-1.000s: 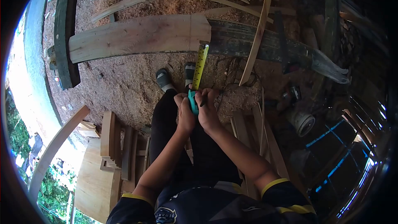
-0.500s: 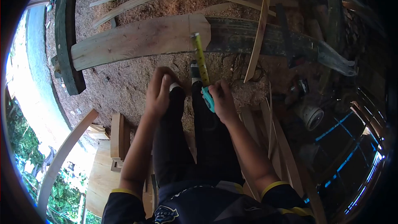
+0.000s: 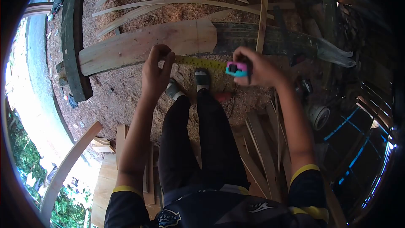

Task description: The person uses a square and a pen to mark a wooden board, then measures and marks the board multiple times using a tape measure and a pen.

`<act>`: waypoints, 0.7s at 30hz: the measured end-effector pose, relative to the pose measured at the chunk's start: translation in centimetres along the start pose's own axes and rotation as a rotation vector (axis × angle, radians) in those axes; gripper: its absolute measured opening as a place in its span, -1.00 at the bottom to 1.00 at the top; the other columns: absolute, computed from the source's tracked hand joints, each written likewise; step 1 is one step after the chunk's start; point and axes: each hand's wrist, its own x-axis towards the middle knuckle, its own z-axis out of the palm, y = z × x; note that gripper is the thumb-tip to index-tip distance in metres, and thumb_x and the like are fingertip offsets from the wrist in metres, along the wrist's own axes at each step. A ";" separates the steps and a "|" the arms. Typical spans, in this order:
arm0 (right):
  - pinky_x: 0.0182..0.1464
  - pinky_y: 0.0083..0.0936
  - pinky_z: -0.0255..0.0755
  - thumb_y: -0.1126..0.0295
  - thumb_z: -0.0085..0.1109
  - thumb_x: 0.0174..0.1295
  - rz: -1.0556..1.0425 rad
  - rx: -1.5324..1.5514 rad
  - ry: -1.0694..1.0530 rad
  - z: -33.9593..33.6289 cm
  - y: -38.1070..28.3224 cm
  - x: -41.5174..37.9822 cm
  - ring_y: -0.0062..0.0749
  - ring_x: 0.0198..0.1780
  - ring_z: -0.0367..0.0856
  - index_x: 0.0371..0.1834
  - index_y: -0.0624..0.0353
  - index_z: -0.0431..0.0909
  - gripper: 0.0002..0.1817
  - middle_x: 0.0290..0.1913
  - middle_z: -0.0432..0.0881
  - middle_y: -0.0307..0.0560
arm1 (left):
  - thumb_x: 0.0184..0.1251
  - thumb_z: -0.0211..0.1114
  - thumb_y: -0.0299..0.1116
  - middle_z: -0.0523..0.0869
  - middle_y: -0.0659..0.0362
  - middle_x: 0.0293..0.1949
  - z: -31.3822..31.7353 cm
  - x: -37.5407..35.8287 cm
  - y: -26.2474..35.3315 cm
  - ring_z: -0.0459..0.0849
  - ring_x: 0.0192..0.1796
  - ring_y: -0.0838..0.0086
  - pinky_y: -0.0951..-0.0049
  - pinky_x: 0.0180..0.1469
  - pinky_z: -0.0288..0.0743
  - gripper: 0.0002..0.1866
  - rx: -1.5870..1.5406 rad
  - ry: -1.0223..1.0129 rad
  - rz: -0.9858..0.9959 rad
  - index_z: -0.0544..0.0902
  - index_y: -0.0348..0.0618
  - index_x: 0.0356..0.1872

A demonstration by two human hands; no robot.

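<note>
A tape measure with a teal and pink case sits in my right hand, fingers wrapped round it. Its yellow blade runs out to the left, stretched level between my hands. My left hand pinches the blade's free end between thumb and fingers. Just beyond the blade lies a long wooden plank, pale on its left part. A dark, weathered length carries on to the right of the pale wood. Both hands are close to the plank's near edge.
A thick dark beam stands across the plank's left end. One narrow strip crosses the dark part. Several thin curved strips lie behind on shavings-covered ground. More boards lean beside my right leg, near a white bucket.
My right hand has moved right and forward with the tape case. The blade has swung from pointing forward to pointing left, and my left hand has taken hold of its end.
</note>
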 end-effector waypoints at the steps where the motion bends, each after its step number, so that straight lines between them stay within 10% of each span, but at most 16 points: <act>1: 0.18 -0.35 0.59 0.29 0.73 0.05 -0.068 0.078 0.030 -0.7 0.1 0.6 -0.40 0.09 0.68 0.12 0.10 0.59 -0.40 0.01 0.69 -0.22 | 0.61 0.37 -0.47 0.82 0.03 -0.10 -0.5 0.6 -0.2 0.82 -0.02 0.34 0.35 0.15 0.64 -0.85 -0.053 -0.020 -0.050 0.66 -0.31 0.04; 2: 0.18 -0.35 0.59 0.29 0.73 0.05 -0.068 0.077 0.031 -1.2 0.5 1.1 -0.40 0.09 0.68 0.12 0.10 0.59 -0.40 0.01 0.69 -0.22 | 0.64 0.40 -0.40 0.79 0.17 -0.18 -1.0 1.1 -0.4 0.74 -0.03 0.57 0.42 0.15 0.63 -0.84 -0.128 -0.094 -0.106 0.67 -0.29 0.01; 11: 0.18 -0.41 0.65 0.13 0.74 0.17 -0.213 0.470 0.692 0.2 1.8 7.8 -0.46 0.07 0.75 0.09 0.18 0.71 -0.46 0.02 0.78 -0.17 | 0.58 0.45 -0.42 0.85 0.20 -0.15 -1.8 -0.4 -1.7 0.80 -0.05 0.57 0.43 0.11 0.65 -0.88 -0.191 -0.412 -0.096 0.72 -0.26 -0.06; 21: 0.30 -0.33 0.61 0.13 0.69 0.19 -0.415 0.491 0.472 1.5 0.6 11.1 -0.40 0.16 0.73 0.14 0.10 0.75 -0.48 0.07 0.77 -0.14 | 0.72 0.29 -0.29 0.86 0.04 0.08 -2.9 1.1 -1.5 0.82 0.14 0.35 0.30 0.21 0.66 -0.72 -0.159 -0.531 0.031 0.76 -0.29 0.17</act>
